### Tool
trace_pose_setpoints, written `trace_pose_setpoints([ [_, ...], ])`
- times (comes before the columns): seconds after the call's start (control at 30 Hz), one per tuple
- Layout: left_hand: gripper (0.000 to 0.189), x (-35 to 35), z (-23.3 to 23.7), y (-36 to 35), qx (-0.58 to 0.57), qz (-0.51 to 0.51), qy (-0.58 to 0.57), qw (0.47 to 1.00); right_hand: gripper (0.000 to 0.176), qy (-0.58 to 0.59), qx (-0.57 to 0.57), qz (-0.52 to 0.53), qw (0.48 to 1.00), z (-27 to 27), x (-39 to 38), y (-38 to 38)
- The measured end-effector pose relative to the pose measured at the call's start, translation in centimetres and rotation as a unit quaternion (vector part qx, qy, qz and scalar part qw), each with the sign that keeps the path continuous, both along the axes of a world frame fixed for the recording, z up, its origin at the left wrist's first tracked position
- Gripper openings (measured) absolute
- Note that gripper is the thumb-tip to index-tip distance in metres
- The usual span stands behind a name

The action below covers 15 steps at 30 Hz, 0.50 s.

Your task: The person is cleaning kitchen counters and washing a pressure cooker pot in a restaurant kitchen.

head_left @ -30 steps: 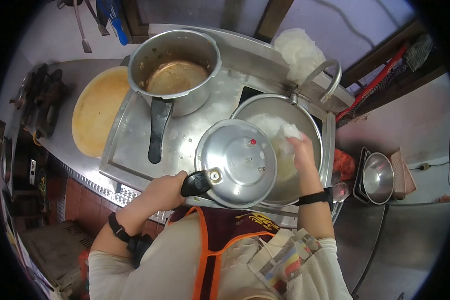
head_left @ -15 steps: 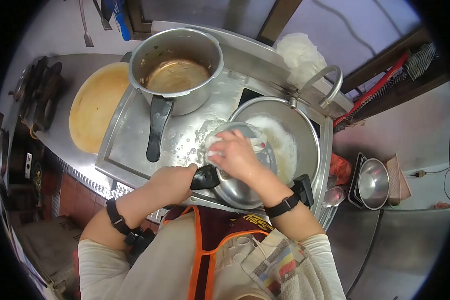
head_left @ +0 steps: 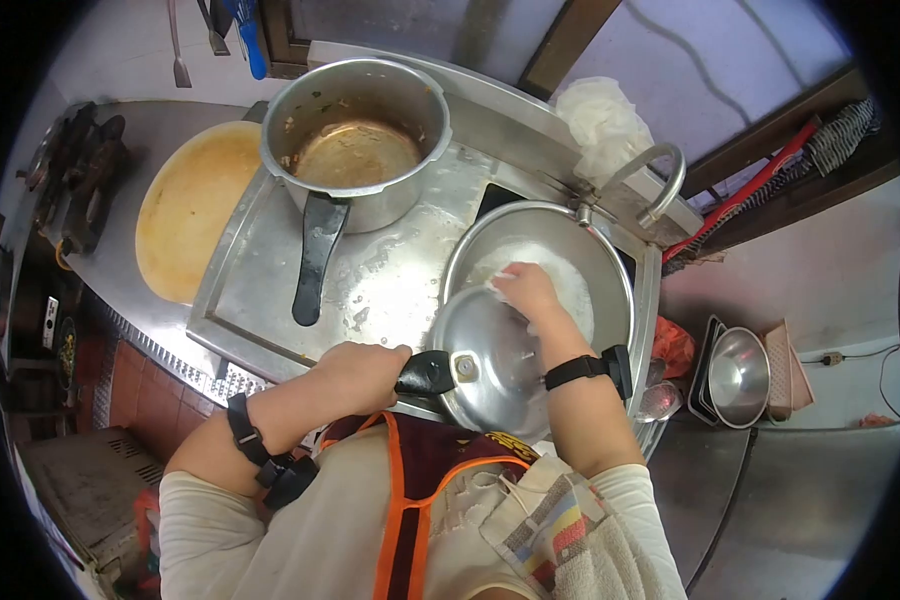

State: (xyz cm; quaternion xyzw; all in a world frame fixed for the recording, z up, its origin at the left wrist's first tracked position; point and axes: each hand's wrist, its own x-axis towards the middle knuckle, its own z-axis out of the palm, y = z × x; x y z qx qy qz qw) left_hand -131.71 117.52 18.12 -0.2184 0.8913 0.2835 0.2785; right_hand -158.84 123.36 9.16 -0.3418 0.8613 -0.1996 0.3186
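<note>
left grip point(head_left: 362, 372) — fist closed, forearm bent inward | right grip point(head_left: 525, 292) — fingers curled, arm reaching forward

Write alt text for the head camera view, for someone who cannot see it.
A person's left hand grips the black handle of a round steel pressure-cooker lid, while the right hand rests on the lid's far edge above a foamy round steel basin. A dirty open steel pot stands beyond.

Person wears cream sleeves point(head_left: 210, 520), black wristbands point(head_left: 582, 368), maroon apron point(head_left: 440, 470).
</note>
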Motion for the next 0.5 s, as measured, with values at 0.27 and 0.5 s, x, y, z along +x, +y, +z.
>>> trace_pose_setpoints([
  [0.27,0.037,0.3,-0.4,0.0,-0.005,-0.001,0.010,1.000,0.026,-0.195,-0.015,-0.212,0.958,-6.2,-7.2,8.7],
  [0.5,0.038,0.4,-1.0,0.1,-0.028,0.022,0.022,0.999,0.018,-0.059,-0.057,-0.366,0.927,-10.0,-10.3,15.4],
])
